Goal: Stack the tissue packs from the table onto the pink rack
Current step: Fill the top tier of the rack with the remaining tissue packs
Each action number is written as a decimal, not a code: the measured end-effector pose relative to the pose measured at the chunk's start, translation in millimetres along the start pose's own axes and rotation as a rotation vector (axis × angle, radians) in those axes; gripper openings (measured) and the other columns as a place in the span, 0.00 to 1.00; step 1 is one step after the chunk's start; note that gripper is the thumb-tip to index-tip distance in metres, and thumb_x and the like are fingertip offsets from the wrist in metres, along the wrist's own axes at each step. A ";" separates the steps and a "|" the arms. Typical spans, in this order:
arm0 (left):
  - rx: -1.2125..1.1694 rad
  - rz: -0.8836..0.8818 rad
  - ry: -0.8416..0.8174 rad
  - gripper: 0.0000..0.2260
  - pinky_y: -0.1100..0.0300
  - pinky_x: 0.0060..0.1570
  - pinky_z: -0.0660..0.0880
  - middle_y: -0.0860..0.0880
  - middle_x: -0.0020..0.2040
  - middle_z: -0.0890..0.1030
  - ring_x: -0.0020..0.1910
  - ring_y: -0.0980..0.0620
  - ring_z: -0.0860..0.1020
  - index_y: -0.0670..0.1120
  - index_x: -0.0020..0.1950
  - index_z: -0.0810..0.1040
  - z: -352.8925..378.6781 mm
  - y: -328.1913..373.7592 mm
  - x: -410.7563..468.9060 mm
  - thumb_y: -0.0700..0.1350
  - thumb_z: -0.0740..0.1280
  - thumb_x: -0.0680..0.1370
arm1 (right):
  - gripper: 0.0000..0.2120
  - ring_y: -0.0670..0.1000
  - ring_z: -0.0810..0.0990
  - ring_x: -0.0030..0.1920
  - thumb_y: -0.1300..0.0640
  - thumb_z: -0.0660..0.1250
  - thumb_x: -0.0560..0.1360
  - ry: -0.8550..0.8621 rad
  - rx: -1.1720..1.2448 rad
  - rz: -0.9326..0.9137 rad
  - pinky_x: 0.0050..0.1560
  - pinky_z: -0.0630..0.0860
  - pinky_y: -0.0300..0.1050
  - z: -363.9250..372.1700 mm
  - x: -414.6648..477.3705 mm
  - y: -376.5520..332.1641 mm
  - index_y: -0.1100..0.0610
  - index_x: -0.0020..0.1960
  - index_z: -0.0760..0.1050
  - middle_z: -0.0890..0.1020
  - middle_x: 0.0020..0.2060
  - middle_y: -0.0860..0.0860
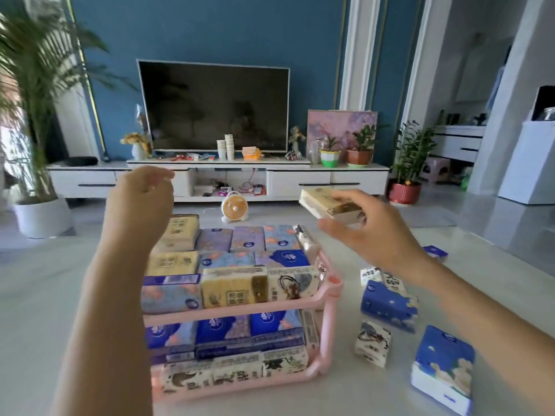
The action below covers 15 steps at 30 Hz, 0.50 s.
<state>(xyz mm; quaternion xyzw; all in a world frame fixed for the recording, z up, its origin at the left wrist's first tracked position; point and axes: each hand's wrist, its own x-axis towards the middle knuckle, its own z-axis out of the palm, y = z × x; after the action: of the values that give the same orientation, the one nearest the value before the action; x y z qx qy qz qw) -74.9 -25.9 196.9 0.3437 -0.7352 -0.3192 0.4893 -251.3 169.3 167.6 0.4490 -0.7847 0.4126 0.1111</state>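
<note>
**Supervisor:** Where was the pack when you paused?

**Operator:** My right hand [372, 235] held the beige tissue pack [326, 201], fingers [354, 199] across its top and thumb underneath. It was in the air at about two o'clock from the pink rack [332, 291], near the far right corner and touching nothing else. My left hand [141, 193] hovered at ten o'clock, its fingers loosely curled around nothing.

**Supervisor:** What worried you?

**Operator:** The top tier already looked full, with a second layer started along its left side. I judged that a pack set on those soft, uneven wrappers could slide off the right edge, where a tilted pack [303, 238] leaned at the rail. My grip also caught only one end, so the pack could swivel or drop.

**Supervisor:** Anything else?

**Operator:** Blue packs [387, 307] and a white ink-printed pack [372, 343] lay on the surface [345, 400] at four o'clock from the rack. My right forearm crossed above them and could have knocked one.
</note>
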 end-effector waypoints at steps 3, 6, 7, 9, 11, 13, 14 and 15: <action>0.109 -0.062 -0.069 0.16 0.58 0.55 0.67 0.43 0.61 0.76 0.60 0.45 0.72 0.43 0.62 0.76 -12.8 -16.3 4.8 0.38 0.56 0.78 | 0.23 0.45 0.77 0.50 0.42 0.68 0.71 -0.239 0.006 -0.059 0.46 0.77 0.39 38.8 11.3 -73.3 0.48 0.64 0.71 0.77 0.54 0.44; 0.147 -0.136 -0.172 0.12 0.59 0.39 0.64 0.39 0.56 0.76 0.45 0.46 0.71 0.39 0.57 0.75 -16.8 -34.6 11.0 0.39 0.56 0.78 | 0.19 0.47 0.77 0.46 0.40 0.67 0.71 -0.335 -0.129 -0.047 0.46 0.77 0.47 79.9 29.5 -107.0 0.51 0.55 0.75 0.79 0.49 0.47; 0.149 -0.164 -0.205 0.13 0.60 0.37 0.64 0.37 0.56 0.76 0.42 0.47 0.71 0.37 0.58 0.74 -15.9 -41.0 12.4 0.41 0.57 0.78 | 0.20 0.48 0.77 0.45 0.39 0.67 0.70 -0.334 -0.195 -0.035 0.44 0.77 0.47 90.0 35.1 -110.9 0.52 0.53 0.74 0.79 0.47 0.48; 0.147 -0.188 -0.282 0.13 0.60 0.34 0.67 0.36 0.56 0.77 0.39 0.47 0.74 0.36 0.56 0.74 -11.8 -51.8 12.0 0.42 0.57 0.79 | 0.23 0.50 0.77 0.44 0.35 0.66 0.68 -0.323 -0.320 -0.006 0.42 0.75 0.47 104.8 41.6 -112.9 0.52 0.51 0.73 0.79 0.44 0.48; 0.105 -0.191 -0.333 0.12 0.61 0.34 0.68 0.39 0.54 0.78 0.38 0.49 0.74 0.40 0.60 0.73 -6.0 -59.3 10.0 0.43 0.57 0.79 | 0.26 0.52 0.78 0.45 0.31 0.61 0.69 -0.355 -0.401 0.014 0.43 0.75 0.46 113.4 42.9 -111.8 0.53 0.51 0.74 0.80 0.44 0.50; 0.052 -0.199 -0.352 0.16 0.59 0.42 0.73 0.41 0.57 0.77 0.45 0.47 0.76 0.43 0.67 0.69 -2.2 -65.7 10.3 0.43 0.57 0.79 | 0.25 0.54 0.78 0.48 0.34 0.54 0.74 -0.418 -0.393 0.023 0.50 0.75 0.48 117.0 42.8 -108.1 0.54 0.51 0.75 0.80 0.47 0.52; 0.040 -0.202 -0.355 0.17 0.58 0.45 0.74 0.41 0.58 0.77 0.47 0.46 0.76 0.44 0.68 0.67 -1.9 -68.0 11.1 0.43 0.57 0.79 | 0.23 0.54 0.77 0.51 0.37 0.53 0.77 -0.451 -0.372 0.016 0.52 0.74 0.49 117.0 42.7 -106.2 0.53 0.52 0.76 0.80 0.50 0.53; 0.030 -0.205 -0.359 0.17 0.57 0.47 0.75 0.41 0.58 0.77 0.48 0.46 0.77 0.45 0.69 0.67 -1.5 -71.0 12.9 0.44 0.57 0.79 | 0.21 0.55 0.76 0.53 0.41 0.52 0.78 -0.479 -0.354 0.006 0.54 0.73 0.49 116.3 43.4 -104.8 0.53 0.55 0.76 0.79 0.53 0.54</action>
<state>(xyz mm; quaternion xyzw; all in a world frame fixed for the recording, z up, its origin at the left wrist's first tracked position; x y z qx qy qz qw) -63.4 -76.4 146.6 0.3614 -0.7764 -0.4124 0.3106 -169.9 28.9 174.8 0.5049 -0.8497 0.1520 -0.0017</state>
